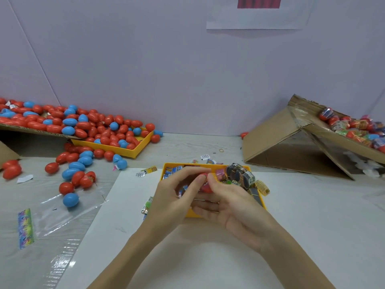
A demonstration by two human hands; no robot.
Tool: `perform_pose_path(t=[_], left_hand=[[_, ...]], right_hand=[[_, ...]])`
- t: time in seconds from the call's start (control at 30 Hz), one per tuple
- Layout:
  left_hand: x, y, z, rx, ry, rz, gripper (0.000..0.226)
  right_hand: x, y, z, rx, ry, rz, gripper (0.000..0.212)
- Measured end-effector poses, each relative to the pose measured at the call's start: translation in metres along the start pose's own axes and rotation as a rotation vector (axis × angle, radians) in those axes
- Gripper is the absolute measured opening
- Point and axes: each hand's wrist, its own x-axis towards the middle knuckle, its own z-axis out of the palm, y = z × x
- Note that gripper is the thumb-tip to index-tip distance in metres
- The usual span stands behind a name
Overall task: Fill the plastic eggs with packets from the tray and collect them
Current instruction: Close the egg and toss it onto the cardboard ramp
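Fingertips [201, 177] of both hands meet on a single red egg [206, 187], which the person holds between them just above the near yellow tray [208, 165]. The left hand [173, 197] curls its thumb and forefinger round the egg's left side, while the right hand [227, 203] pinches it from the right with thumb and forefinger, its other fingers lying fairly straight beneath. Whether the egg's halves are parted or pressed together cannot be told, as the fingers cover the seam.

Directly under and beyond the fingers, the tray holds a heap of packets [239, 176], many of them, so the supply is far from used up. A few stray packets lie just left of the tray on the white sheet [129, 205].

Well to the left of the fingers, a large spill of red and blue eggs [83, 126] covers a cardboard flap, a second yellow tray [133, 152] and the table; these look unfilled and closed, and they number a great many. Well to the right, a tilted cardboard box [291, 140] holds a pile of wrapped eggs [354, 128], apparently finished ones already collected.

Judging by the two piles, the work is well under way, yet most of it looks to remain: the egg in hand appears to be mid-filling or mid-closing and has not yet been set aside.
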Motion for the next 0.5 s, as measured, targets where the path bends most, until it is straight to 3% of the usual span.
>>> perform_pose_path(t=[0.1, 0.17, 0.27, 0.37, 0.43, 0.5], left_hand=[[0.000, -0.002, -0.001, 0.020, 0.014, 0.009, 0.029], [0.002, -0.003, -0.004, 0.040, 0.074, 0.001, 0.035], [0.006, -0.006, -0.014, 0.076, 0.204, -0.016, 0.035], [0.009, -0.008, -0.018, 0.074, 0.247, -0.081, 0.039], [0.010, -0.011, -0.017, 0.121, 0.243, -0.104, 0.041], [0.009, -0.011, -0.015, 0.154, 0.229, -0.092, 0.040]], right_hand=[[0.005, 0.005, -0.003, -0.235, 0.109, -0.063, 0.047], [0.010, -0.001, -0.011, -0.207, 0.183, -0.080, 0.046], [0.017, -0.048, -0.035, 0.223, 0.120, -0.100, 0.035], [0.014, -0.120, -0.060, 0.531, 0.125, -0.360, 0.027], [0.014, -0.148, -0.072, 0.773, 0.081, -0.503, 0.037], [0.018, -0.150, -0.079, 0.836, 0.050, -0.507, 0.049]])
